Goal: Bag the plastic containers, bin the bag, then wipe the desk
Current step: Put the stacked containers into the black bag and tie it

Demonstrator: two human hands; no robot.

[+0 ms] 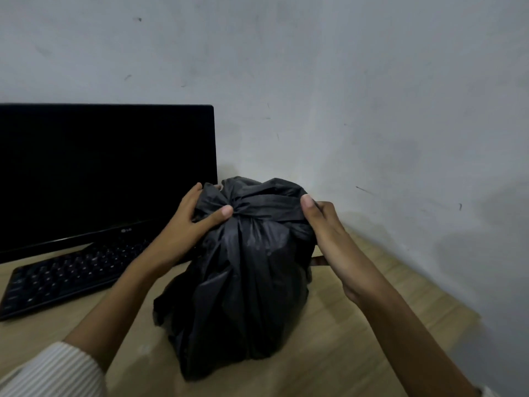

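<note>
Now both hands, left hand (186, 224) and right hand (326, 227), on knotted black bag (246, 282).

A single wide-angle view from the person's head looks forward and down, close over the left hand (183, 224) and right hand (329, 233). Beyond the fingertips rises the wall (343, 81); below and nearer than the fingers lies the desk (343, 339). Straight lines bow toward the frame's edges.
</note>
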